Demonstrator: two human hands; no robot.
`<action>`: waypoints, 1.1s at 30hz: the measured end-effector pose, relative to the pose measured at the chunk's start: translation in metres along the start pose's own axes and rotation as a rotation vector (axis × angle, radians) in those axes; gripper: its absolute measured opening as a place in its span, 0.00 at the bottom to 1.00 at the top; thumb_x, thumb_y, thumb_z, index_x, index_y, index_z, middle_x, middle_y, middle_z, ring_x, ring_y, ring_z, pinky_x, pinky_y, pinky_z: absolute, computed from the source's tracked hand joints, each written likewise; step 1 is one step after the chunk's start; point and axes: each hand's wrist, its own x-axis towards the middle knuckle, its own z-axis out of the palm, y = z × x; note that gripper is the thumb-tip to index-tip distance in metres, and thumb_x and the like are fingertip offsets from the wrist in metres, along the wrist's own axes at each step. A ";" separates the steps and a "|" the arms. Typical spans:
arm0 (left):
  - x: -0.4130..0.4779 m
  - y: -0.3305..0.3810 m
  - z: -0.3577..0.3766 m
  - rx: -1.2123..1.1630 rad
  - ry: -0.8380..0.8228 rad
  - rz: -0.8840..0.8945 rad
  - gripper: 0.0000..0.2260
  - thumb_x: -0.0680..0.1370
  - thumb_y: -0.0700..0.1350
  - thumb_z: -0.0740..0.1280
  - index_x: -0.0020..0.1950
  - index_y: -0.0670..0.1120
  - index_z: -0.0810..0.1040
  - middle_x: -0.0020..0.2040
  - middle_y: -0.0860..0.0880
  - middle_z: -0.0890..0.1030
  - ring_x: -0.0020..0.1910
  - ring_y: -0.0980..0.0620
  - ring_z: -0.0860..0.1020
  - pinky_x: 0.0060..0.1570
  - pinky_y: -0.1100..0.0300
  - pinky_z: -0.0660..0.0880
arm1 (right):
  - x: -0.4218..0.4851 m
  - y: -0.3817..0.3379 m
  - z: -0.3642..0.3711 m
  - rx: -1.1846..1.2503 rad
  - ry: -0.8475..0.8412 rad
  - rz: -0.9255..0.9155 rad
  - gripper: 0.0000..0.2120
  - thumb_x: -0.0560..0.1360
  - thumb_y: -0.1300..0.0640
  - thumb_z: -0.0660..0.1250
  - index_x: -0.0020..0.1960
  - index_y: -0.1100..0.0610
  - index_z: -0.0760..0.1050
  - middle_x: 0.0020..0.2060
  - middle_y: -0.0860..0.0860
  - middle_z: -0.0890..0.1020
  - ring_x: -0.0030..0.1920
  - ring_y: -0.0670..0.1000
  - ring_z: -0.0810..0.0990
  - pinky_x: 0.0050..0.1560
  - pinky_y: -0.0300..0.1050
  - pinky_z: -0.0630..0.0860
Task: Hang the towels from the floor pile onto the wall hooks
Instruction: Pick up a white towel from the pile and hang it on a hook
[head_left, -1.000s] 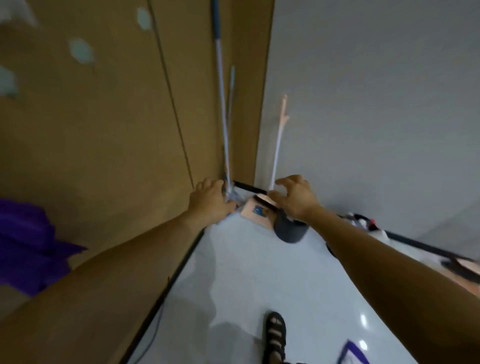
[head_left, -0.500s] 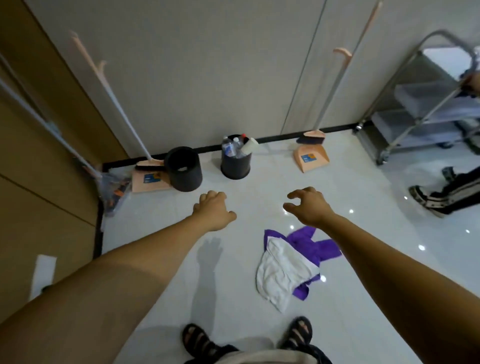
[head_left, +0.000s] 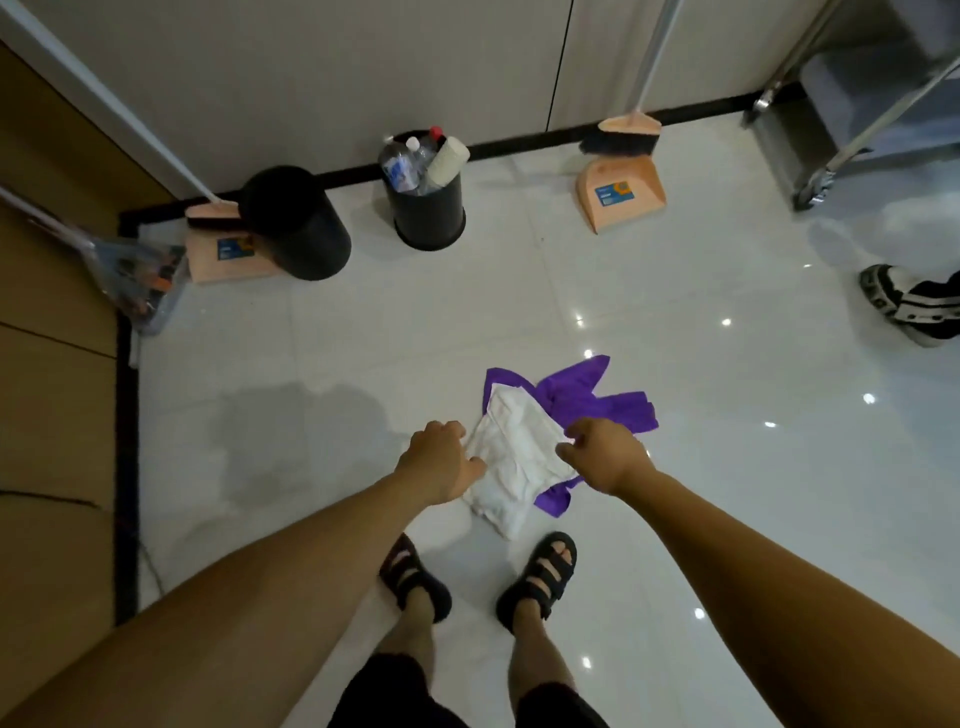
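- Towels: a white towel (head_left: 519, 467) lies crumpled on the floor (head_left: 363, 338), just ahead of the person's sandals (head_left: 415, 577). It sits on top of a purple towel (head_left: 592, 400), which shows past its far and right edges.
- Axis: the white towel's long side runs roughly from the feet outward, leaning a little left at the far end. The hands therefore meet it across its short width.
- Left hand (head_left: 441, 460): over the towel's left edge, back of the hand to the camera, fingers curled down, thumb at the cloth.
- Right hand (head_left: 605, 454): over the right edge, where white meets purple, fingers likewise curled.
- Grip: the curled fingers hide the underside, so I cannot tell whether either hand has hold of cloth or only hovers at it.
- Nearness: the towel lies between the two hands, and neither is clearly closer. A two-handed pinch at opposite edges looks like the step in hand.
- Risk, as a guess: the right hand sits at the seam of both towels and may gather purple cloth along with white.
- Hooks: none in view, so the lift will need a turn toward the wall.
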 end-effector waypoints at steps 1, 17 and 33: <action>0.011 -0.006 0.016 -0.009 -0.007 -0.013 0.28 0.75 0.57 0.64 0.72 0.47 0.65 0.68 0.45 0.68 0.65 0.45 0.68 0.58 0.53 0.69 | 0.012 0.010 0.014 0.013 -0.029 0.016 0.20 0.76 0.46 0.63 0.65 0.53 0.74 0.54 0.50 0.82 0.51 0.51 0.80 0.54 0.47 0.78; 0.296 -0.114 0.287 -0.126 -0.028 -0.050 0.24 0.75 0.53 0.63 0.70 0.47 0.68 0.65 0.46 0.70 0.61 0.46 0.71 0.51 0.57 0.69 | 0.290 0.150 0.307 -0.095 -0.088 0.169 0.16 0.78 0.52 0.60 0.63 0.57 0.71 0.58 0.55 0.75 0.55 0.57 0.77 0.54 0.51 0.77; 0.260 -0.105 0.222 -0.311 0.032 -0.051 0.20 0.77 0.50 0.65 0.67 0.44 0.71 0.62 0.44 0.74 0.60 0.44 0.74 0.59 0.49 0.73 | 0.265 0.088 0.249 0.685 0.342 0.106 0.06 0.78 0.59 0.59 0.42 0.55 0.66 0.35 0.48 0.73 0.34 0.46 0.72 0.34 0.31 0.69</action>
